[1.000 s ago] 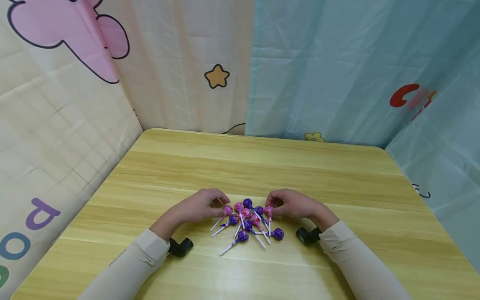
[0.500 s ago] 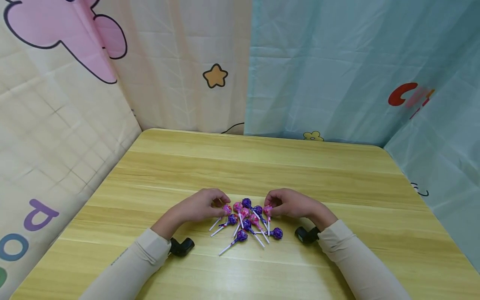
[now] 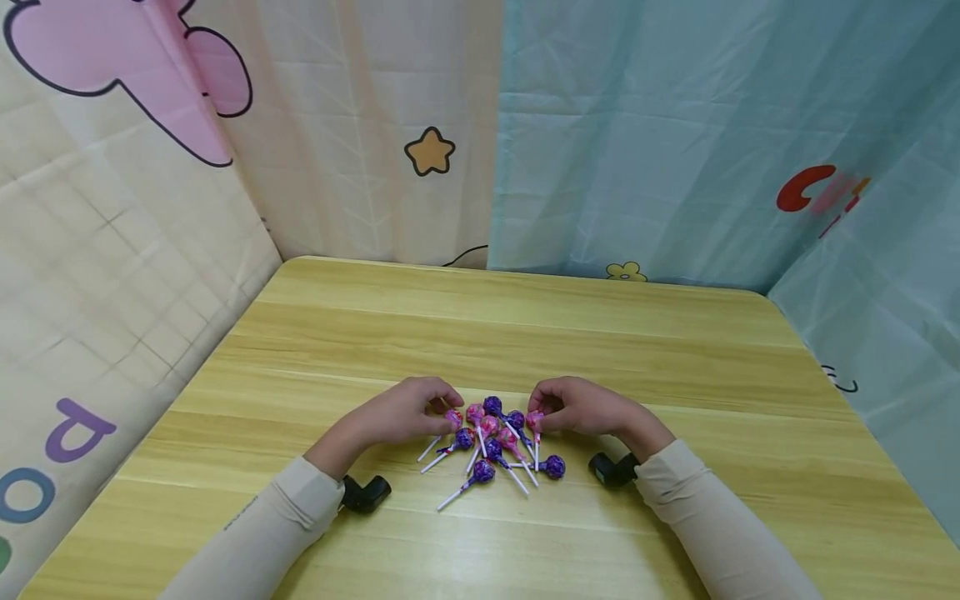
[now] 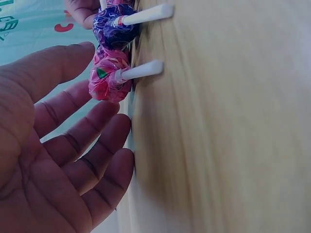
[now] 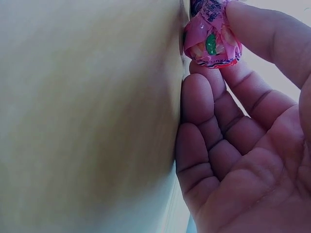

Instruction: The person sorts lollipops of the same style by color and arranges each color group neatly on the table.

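Note:
Several wrapped lollipops lie in a loose cluster on the wooden table, some purple, some pink. My left hand is at the cluster's left edge, with thumb and fingertips round the head of a pink lollipop. Just beyond it is a purple lollipop. On the right edge, my right hand pinches another pink lollipop by its head, thumb on one side and fingers on the other. Both held sticks point toward me, and both heads are low at the tabletop. Between the hands are pink and purple lollipops, including a purple lollipop in front.
The wooden table reaches back to printed curtains on the left and at the rear. Black wrist devices sit under both sleeves. A single purple lollipop lies at the cluster's right front.
My left fingertips have edged slightly right, closer over the pink lollipop. My right hand keeps its place, and the cluster lies as before. The head view has shifted a little.

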`<state>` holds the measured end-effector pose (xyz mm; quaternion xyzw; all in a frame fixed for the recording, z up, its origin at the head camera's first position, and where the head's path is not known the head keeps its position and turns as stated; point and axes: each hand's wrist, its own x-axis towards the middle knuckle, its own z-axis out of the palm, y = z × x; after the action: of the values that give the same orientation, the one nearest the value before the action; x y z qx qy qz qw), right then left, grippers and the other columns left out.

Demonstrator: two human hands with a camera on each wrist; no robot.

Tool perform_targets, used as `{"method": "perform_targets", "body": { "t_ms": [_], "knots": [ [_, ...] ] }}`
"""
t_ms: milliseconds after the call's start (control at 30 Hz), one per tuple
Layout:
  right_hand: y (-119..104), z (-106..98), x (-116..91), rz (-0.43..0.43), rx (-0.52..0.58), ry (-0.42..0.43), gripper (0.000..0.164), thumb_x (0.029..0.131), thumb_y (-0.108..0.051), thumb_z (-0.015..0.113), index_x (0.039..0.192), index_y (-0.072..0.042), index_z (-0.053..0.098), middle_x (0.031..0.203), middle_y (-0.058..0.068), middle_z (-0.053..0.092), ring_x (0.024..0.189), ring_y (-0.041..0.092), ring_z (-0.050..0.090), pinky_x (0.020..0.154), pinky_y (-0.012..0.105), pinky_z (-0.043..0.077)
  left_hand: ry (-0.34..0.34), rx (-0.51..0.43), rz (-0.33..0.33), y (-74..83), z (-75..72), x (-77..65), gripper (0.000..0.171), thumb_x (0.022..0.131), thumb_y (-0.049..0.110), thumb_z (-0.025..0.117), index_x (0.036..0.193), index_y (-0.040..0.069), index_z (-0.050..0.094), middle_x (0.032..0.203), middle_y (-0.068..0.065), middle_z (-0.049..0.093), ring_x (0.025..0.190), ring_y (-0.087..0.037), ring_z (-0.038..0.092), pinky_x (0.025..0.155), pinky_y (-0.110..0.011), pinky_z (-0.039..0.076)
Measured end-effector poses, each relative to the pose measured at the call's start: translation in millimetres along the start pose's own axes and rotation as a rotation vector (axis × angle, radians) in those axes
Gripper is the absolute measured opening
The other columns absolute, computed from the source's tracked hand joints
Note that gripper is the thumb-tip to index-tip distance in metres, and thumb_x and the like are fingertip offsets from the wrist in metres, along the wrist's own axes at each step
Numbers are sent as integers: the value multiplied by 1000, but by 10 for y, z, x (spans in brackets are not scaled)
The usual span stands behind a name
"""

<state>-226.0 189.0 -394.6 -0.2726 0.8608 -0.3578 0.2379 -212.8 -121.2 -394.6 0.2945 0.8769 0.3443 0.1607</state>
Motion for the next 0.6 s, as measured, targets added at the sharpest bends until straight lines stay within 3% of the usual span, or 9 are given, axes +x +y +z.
{"method": "perform_targets", "body": {
  "t_ms": [600],
  "knots": [
    [-3,-23,-10,7,6,-6,8,93,-16,70,98,-11,65,85,1,58,74,16,51,64,29,44,-5,-8,1,66,51,134,28,94,19,70,119,8,66,103,4,64,95,-11,61,84,-33,52]
  ]
}}
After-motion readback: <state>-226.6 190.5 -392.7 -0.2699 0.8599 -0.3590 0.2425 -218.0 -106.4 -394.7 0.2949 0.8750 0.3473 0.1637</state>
